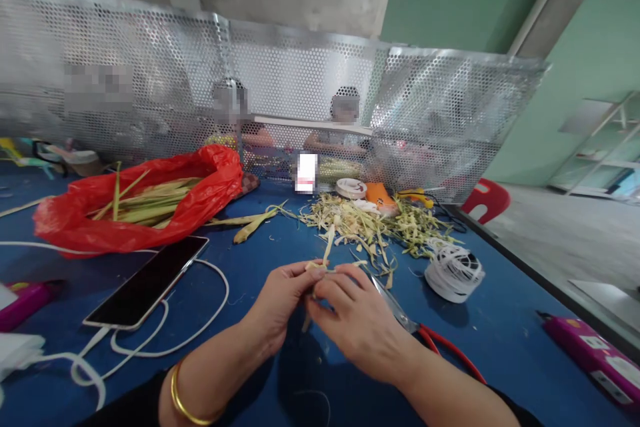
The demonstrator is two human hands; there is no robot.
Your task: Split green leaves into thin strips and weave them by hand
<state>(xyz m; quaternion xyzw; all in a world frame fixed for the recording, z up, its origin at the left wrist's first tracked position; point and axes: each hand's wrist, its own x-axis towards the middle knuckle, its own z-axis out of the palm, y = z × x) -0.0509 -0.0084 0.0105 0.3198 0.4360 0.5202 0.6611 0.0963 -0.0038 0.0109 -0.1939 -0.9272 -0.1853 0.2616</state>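
My left hand (pixel 283 297) pinches a pale dried leaf strip (pixel 329 245) near the middle of the blue table. Close against it, my right hand (pixel 353 313) has its fingers bent around the lower part of the same strip, whose upper end stands up above the fingertips. A short end hangs down below them. The fingers hide the details of the piece between both hands. Scissors with red handles (pixel 453 349) lie partly under my right hand. Beyond the hands is a pile of leaf scraps (pixel 357 223).
A red plastic bag (pixel 215 190) of long leaves and a phone (pixel 145 285) with white cables lie left. A white string roll (pixel 455 273) and purple device (pixel 593 353) stand right. Behind a perforated metal screen (pixel 300 73) sit people.
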